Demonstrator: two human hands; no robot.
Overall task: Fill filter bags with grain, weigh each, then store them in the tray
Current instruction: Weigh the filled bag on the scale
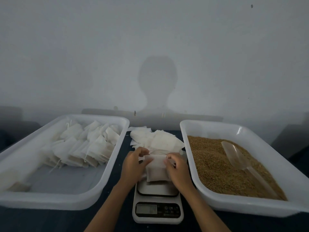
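Observation:
A filled white filter bag (pixel 156 170) stands on the platform of a small white kitchen scale (pixel 158 203) at the table's middle. My left hand (pixel 133 164) pinches the bag's top left edge and my right hand (pixel 176 166) pinches its top right edge. A white tray (pixel 115 158) on the left holds several filled bags (pixel 85 148) stacked toward its far side. The white tray (pixel 187 129) on the right is full of brown grain (pixel 215 166), with a clear plastic scoop (pixel 240 159) lying in it.
A loose pile of empty filter bags (pixel 157 139) lies on the dark table behind the scale, between the two trays. A plain grey wall rises right behind the table. The scale's display (pixel 146 209) faces me.

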